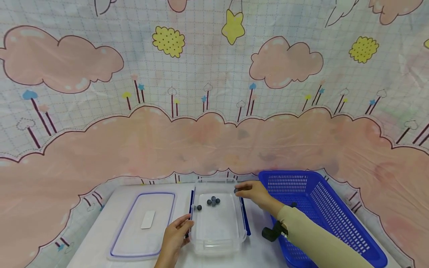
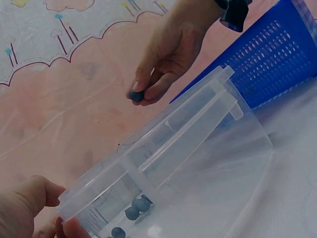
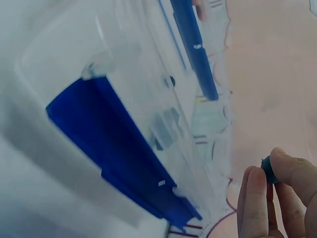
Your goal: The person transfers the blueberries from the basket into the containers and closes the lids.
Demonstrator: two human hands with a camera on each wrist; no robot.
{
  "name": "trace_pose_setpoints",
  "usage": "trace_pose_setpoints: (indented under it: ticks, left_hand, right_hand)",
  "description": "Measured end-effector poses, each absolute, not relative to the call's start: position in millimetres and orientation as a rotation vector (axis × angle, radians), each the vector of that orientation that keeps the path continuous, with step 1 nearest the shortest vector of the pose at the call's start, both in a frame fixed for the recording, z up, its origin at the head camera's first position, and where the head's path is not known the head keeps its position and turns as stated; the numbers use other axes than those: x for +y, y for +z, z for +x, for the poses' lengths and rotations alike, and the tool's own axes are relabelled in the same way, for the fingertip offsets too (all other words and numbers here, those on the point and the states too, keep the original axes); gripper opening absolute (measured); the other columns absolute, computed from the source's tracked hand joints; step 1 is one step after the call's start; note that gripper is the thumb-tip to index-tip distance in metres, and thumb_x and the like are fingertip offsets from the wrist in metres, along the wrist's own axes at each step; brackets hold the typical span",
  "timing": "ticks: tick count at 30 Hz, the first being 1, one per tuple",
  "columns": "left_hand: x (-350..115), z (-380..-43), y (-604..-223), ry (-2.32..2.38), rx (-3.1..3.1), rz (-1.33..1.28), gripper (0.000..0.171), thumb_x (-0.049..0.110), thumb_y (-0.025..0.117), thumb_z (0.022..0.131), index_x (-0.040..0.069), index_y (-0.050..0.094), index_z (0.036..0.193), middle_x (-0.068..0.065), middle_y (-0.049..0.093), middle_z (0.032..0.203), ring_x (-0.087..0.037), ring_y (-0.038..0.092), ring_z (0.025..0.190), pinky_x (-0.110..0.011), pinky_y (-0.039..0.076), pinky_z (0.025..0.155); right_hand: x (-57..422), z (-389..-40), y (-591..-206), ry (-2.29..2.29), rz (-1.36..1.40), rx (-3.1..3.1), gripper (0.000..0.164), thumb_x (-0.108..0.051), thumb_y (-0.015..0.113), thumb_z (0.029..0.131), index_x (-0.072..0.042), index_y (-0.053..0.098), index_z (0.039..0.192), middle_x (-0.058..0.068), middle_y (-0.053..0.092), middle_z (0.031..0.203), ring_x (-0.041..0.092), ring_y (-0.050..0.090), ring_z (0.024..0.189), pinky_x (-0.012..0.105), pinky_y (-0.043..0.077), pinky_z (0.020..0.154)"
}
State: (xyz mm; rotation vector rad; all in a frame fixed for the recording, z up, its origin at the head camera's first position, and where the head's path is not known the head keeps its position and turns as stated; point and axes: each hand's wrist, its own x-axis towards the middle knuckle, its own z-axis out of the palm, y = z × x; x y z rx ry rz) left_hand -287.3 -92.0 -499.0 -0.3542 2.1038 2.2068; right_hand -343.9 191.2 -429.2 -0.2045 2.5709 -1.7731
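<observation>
A clear plastic box (image 1: 219,227) with blue side clips stands on the white table. Several dark blue, blueberry-like balls lie inside: a cluster of blueberries (image 1: 213,201) near the far half, and a single one by the left wall. With thumb and fingers at its left rim, my left hand (image 1: 175,232) grips the box. Between thumb and fingertips my right hand (image 1: 253,192) pinches another blueberry (image 2: 136,95), held above the far right corner of the box. The right wrist view shows that same blueberry (image 3: 269,171) at the fingertips.
Left of the box lies a clear lid (image 1: 130,232) with a blue-purple seal and a white rectangle on it. A blue perforated basket (image 1: 338,208) stands to the right, under my right forearm, with a small dark thing in it. A patterned cloth (image 1: 214,145) rises behind the table.
</observation>
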Motion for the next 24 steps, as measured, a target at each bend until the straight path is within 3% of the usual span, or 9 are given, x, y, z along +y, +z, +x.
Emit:
trace_pose_setpoints:
  ticks: [24]
  left_hand:
    - [-93.4, -287.1, -497.4, 2.222, 2.100, -0.349, 0.044, 0.012, 0.070, 0.088, -0.002, 0.061, 0.128, 0.008, 0.063, 0.084, -0.013, 0.050, 0.078, -0.023, 0.049, 0.057]
  right_hand:
    - [132.8, -366.7, -439.6, -1.750, -0.057, 2.550, 0.027, -0.003, 0.076, 0.083, 0.002, 0.073, 0.109, 0.012, 0.072, 0.105, 0.020, 0.069, 0.093, 0.037, 0.056, 0.088]
